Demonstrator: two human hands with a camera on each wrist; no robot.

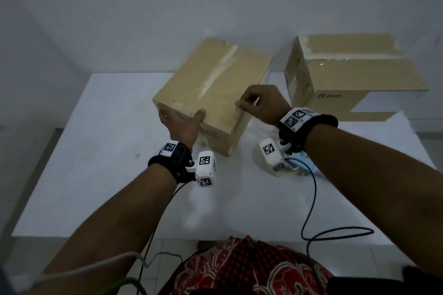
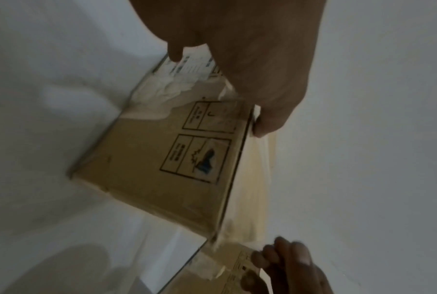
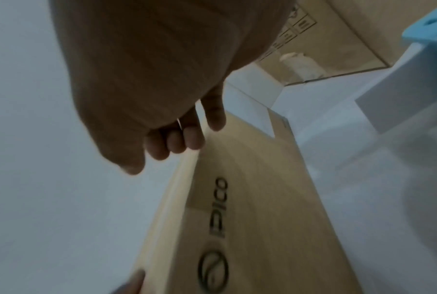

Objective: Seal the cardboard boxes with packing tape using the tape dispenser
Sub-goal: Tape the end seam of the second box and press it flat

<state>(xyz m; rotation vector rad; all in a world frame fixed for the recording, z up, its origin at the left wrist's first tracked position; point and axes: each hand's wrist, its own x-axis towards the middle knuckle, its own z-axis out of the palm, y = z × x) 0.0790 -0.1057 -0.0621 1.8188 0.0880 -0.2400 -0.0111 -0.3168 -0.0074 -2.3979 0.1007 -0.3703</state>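
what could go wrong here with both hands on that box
The near box sits askew on the table, gripped at its front corner by the left hand; it could slide. The right hand only touches the top edge. The wrist cable trails across the table and may snag.

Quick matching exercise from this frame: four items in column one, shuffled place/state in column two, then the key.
Column one:
1. near box
2. far box
3. left hand
4. tape dispenser

Column two:
A. on the table, partly hidden under the right wrist
B. grips the near corner of a box
C. at the right rear, Pico logo facing the camera
D. centre of the table, held by both hands

Pairs: 1-D, 2-C, 3-B, 4-A
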